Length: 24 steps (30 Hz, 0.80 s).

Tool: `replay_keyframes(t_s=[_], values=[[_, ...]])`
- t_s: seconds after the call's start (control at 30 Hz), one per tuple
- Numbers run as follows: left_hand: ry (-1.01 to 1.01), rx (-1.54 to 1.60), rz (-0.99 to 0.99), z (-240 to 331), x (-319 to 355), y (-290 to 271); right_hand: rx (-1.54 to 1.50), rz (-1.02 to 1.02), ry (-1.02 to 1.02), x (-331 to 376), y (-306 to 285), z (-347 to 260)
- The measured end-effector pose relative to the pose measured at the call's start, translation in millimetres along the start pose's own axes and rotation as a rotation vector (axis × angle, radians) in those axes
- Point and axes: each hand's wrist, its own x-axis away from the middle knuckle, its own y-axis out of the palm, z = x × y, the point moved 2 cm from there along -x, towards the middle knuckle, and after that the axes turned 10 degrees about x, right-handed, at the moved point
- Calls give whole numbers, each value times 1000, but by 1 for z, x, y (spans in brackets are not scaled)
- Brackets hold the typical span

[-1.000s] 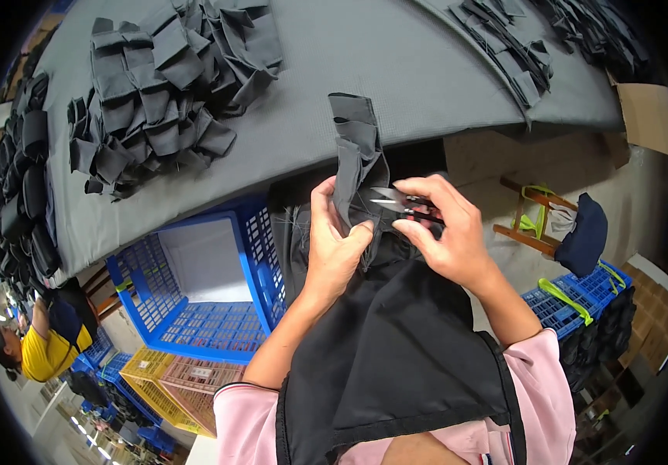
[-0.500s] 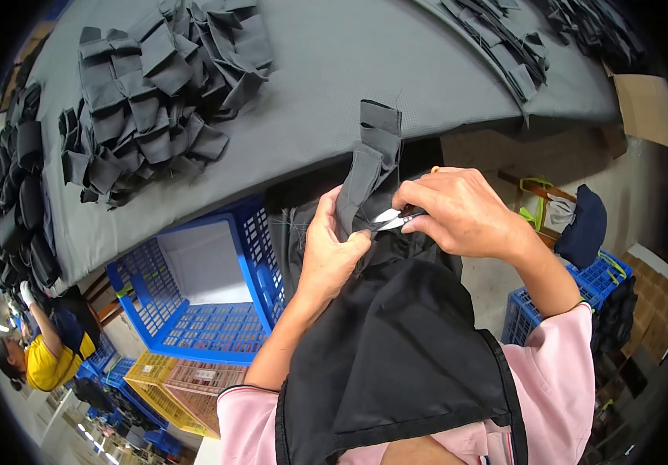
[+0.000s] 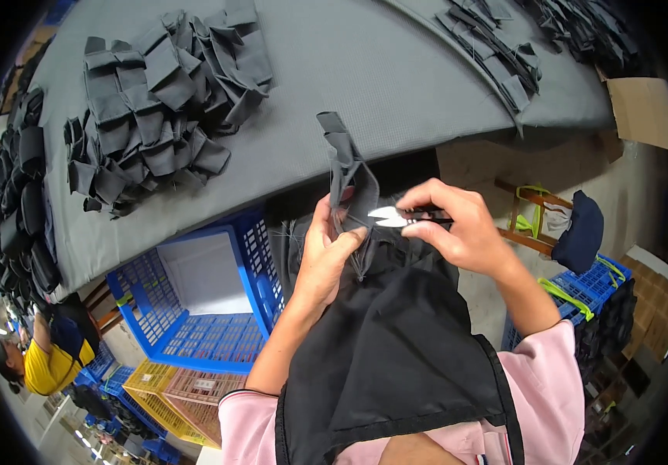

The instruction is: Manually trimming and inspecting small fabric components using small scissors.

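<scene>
- left hand [image 3: 334,256] clenched on a dark fabric piece [image 3: 347,167], held upright just off the near edge of the grey table [image 3: 365,70].
- right hand [image 3: 458,225] grasping small thread snips [image 3: 396,217]; pale blade tips touch the fabric beside the left thumb.
- black garment [image 3: 396,356] draped below both hands, across the lap.
- heap of folded dark pieces [image 3: 163,101] on the table, well apart.
- blue crate [image 3: 194,294] under the table edge, left of the forearm.
- person in yellow [image 3: 47,364] at lower left.
</scene>
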Motion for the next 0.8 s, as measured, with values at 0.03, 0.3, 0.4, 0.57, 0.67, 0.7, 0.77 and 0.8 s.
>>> replay_keyframes(t_s=[0.03, 0.3, 0.4, 0.57, 0.67, 0.7, 0.77, 0.8], values=[[-18, 35, -30, -4, -3, -2, -298, 64, 204, 1, 15, 8], [146, 149, -121, 6, -8, 7, -941, 397, 434, -21, 55, -13], [162, 171, -128, 15, -8, 5, -913, 411, 416, -16, 55, -17], [192, 169, -185, 26, -15, 8, -764, 331, 442, 1, 60, -21], [214, 155, -182, 27, -17, 10, -866, 369, 463, 8, 68, -24], [206, 162, -184, 27, -18, 10, -868, 368, 463, 7, 66, -25], [200, 167, -184, 29, -18, 9, -712, 401, 414, 5, 59, -28], [174, 227, -229, 30, -17, 9, -715, 399, 413, 7, 59, -27]])
